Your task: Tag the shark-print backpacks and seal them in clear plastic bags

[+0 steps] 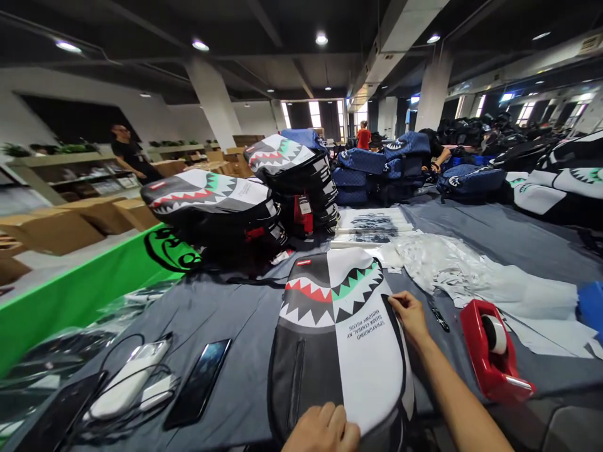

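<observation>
A grey and white backpack point(330, 339) with a red and green shark-mouth print lies in front of me on the dark cloth-covered table point(245, 326). My left hand point(323, 430) rests at its near end, fingers curled against the bag; what they hold, if anything, is hidden. At the bag's right side, my right hand point(409, 314) pinches the black edge near the printed lettering.
Stacked shark-print backpacks point(211, 201) stand behind on the left, blue bags point(362, 163) further back. A red tape dispenser point(492, 351) and clear plastic bags point(438, 263) lie right; a phone point(200, 380) and white power bank point(127, 380) lie left. People stand in the background.
</observation>
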Demonstrator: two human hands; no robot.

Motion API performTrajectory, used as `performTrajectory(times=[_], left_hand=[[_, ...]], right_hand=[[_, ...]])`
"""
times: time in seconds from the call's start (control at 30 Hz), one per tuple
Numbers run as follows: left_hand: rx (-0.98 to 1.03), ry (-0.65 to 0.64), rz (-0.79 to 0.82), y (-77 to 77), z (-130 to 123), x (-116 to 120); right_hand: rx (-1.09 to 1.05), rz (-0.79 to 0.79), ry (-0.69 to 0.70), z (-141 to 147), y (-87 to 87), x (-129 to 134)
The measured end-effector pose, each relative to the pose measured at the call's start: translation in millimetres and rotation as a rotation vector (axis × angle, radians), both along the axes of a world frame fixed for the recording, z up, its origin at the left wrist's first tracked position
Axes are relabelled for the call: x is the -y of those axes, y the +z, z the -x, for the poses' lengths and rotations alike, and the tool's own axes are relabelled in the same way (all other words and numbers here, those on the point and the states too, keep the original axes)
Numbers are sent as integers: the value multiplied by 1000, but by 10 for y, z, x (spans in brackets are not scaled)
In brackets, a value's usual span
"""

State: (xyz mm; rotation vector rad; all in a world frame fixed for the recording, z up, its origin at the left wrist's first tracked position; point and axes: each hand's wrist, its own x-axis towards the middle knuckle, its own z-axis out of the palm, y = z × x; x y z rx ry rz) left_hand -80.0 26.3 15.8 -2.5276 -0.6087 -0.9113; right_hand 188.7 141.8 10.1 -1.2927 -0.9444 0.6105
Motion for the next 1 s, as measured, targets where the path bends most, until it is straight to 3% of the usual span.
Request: performTrajectory(times=[0.07,0.13,0.2,0.27,0.33,0.4,0.47,0.6,0.7,0.87,0.93,1.0], left_hand=[[-66,-39,172,195,41,-95],[-41,20,423,400,236,-233],[47,184,674,556,550,-375],[61,312,878,646,872,-487],[-28,341,1048,697,1085,-565],[-159,345,1183,741,1139,-630],[-272,367,1247,791,1074,-697],[-362,394,1279,836,928,-793],[-287,349,1293,732,972,-776],[70,242,1393,442,1086,-685],[112,255,1371,423,1035,-664],[49,358,1316,483,940,-653]], right_hand=[[1,19,-7,4,47,-168],[1,21,-52,10,51,-94],[77,-13,-126,38,-3,223],[310,-121,-187,117,-108,687],[522,-278,-79,249,-230,1146],[643,-430,60,396,-324,1465],[672,-481,104,508,-381,1600],[649,-432,38,569,-482,1544],[627,-444,8,545,-610,1488],[554,-398,9,557,-798,1471],[521,-350,-1,576,-826,1463],[511,-327,-17,591,-826,1456]])
